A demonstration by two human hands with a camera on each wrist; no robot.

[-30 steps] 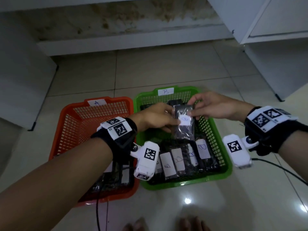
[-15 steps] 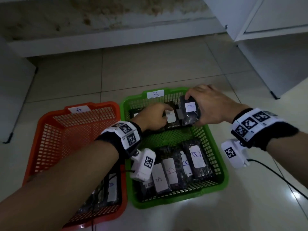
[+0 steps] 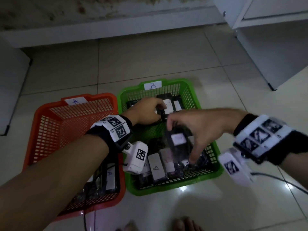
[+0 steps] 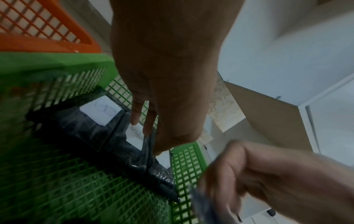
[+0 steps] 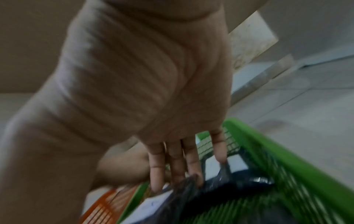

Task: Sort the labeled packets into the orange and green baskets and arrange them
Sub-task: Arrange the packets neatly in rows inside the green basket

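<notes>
The green basket tagged B sits right of the orange basket tagged A. At the green basket's far end my left hand pinches the top of an upright dark packet in a row of labeled packets. Over the near row my right hand grips a dark packet with a white label between forefinger and thumb. The right wrist view is blurred; there the fingers reach over that packet's edge. Several labeled packets stand in the near row.
A few packets lie at the orange basket's near end; its far part is bare mesh. White cabinets stand at the right and a low white ledge runs behind. A cable trails on the tiles at right. Bare toes show at the bottom.
My right hand has left the far row and come back toward me to the near row, where it now grips a packet. The left hand has stayed at the far row.
</notes>
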